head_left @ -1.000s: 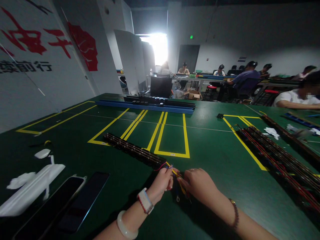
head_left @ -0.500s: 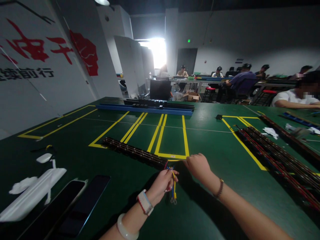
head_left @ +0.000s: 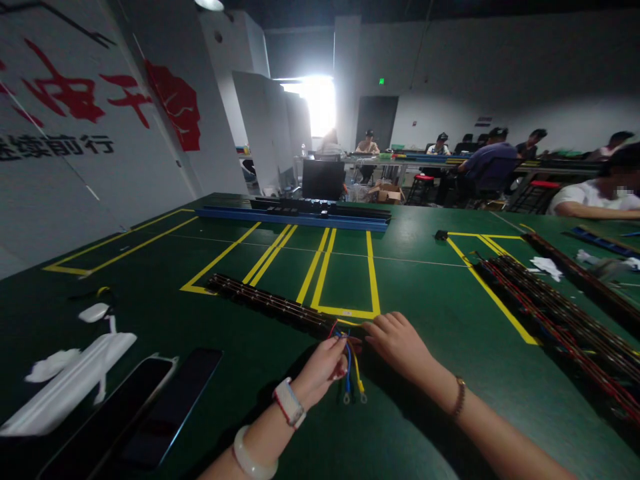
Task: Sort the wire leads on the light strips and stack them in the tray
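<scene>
Fingers of the left hand [head_left: 324, 363] pinch a wire bundle [head_left: 349, 365], its ringed ends [head_left: 361, 389] dangling toward six o'clock; those of the right hand [head_left: 399, 343] press together on a yellow wire [head_left: 348, 323]. From there, the black strip [head_left: 270, 299] stretches toward ten o'clock on the green table [head_left: 425, 293].

Yellow tape [head_left: 371, 273] lined a green desk [head_left: 415, 280], and a blackish strip [head_left: 273, 303] bore thin pale stripes.
One near wire [head_left: 349, 377] was blue, another yellow; right-hand cables [head_left: 613, 391] were red, the far rail [head_left: 295, 217] blue, the left wrapper [head_left: 73, 380] white, the watch band [head_left: 284, 399] pale with red edging, the bangle [head_left: 243, 453] milky white.
</scene>
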A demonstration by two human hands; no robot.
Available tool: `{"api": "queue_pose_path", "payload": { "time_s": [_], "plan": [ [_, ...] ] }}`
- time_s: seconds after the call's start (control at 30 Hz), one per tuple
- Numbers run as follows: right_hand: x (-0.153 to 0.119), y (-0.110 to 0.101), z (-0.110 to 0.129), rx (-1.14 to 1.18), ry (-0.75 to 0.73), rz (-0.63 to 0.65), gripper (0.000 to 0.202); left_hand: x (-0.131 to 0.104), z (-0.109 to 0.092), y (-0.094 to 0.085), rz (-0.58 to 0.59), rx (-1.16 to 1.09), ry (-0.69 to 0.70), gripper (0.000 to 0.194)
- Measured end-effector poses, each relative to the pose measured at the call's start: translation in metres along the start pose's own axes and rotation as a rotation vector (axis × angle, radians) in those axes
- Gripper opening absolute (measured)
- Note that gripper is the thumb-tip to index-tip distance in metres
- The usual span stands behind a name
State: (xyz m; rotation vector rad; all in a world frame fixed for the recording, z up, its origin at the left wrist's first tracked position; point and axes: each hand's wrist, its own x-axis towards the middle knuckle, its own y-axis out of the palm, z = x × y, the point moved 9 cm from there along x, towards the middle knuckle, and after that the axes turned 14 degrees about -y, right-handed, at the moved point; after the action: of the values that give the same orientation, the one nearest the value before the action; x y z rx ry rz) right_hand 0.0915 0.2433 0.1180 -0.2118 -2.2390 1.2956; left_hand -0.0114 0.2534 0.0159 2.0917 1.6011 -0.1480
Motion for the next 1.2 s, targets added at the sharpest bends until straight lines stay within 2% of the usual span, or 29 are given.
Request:
{"api": "queue_pose_path", "payload": {
  "time_s": [0.1, 0.17, 0.23, 0.37, 0.47, 0.53, 0.6, 0.7, 0.87, 0.97, 1.07, 1.2],
  "plan": [
    [-0.009, -0.004, 0.035, 0.078, -0.284, -0.049, 0.026, 0.005, 0.004, -0.003, 0.030, -0.005, 0.001, 0.052],
    [-0.013, -0.002, 0.046, 0.088, -0.367, -0.064, 0.024, 0.007, 0.005, -0.003, 0.058, 0.013, -0.002, 0.058],
    [-0.014, -0.001, 0.048, 0.103, -0.390, -0.090, 0.022, 0.006, 0.005, -0.003, 0.073, 0.022, -0.008, 0.060],
    [-0.004, -0.012, 0.032, 0.287, -0.318, -0.219, 0.020, 0.005, 0.007, -0.004, 0.042, 0.008, -0.025, 0.049],
    [0.012, -0.025, 0.012, 0.444, -0.172, -0.367, 0.020, 0.003, 0.006, -0.003, -0.006, 0.032, -0.024, 0.035],
    [0.028, -0.028, 0.004, 0.455, -0.075, -0.402, 0.021, 0.001, 0.003, 0.000, -0.008, 0.048, 0.003, 0.033],
    [0.051, -0.028, 0.004, 0.403, -0.027, -0.371, 0.021, 0.000, 0.002, 0.002, 0.003, 0.053, 0.018, 0.036],
    [0.089, -0.023, 0.019, 0.276, -0.070, -0.268, 0.021, 0.002, 0.003, 0.001, -0.016, 0.049, 0.008, 0.037],
    [0.132, 0.004, 0.038, 0.121, -0.132, -0.122, 0.019, 0.002, 0.007, -0.004, -0.099, 0.049, -0.051, 0.020],
    [0.142, 0.023, 0.040, 0.105, -0.134, -0.058, 0.015, -0.001, 0.006, -0.002, -0.097, 0.034, -0.072, 0.014],
    [0.141, 0.034, 0.037, 0.157, -0.112, -0.017, 0.018, -0.004, 0.005, 0.000, -0.083, 0.017, -0.067, 0.022],
    [0.123, 0.023, 0.025, 0.217, -0.030, -0.085, 0.029, -0.005, 0.001, 0.004, -0.055, 0.015, -0.039, 0.032]
  ]
}}
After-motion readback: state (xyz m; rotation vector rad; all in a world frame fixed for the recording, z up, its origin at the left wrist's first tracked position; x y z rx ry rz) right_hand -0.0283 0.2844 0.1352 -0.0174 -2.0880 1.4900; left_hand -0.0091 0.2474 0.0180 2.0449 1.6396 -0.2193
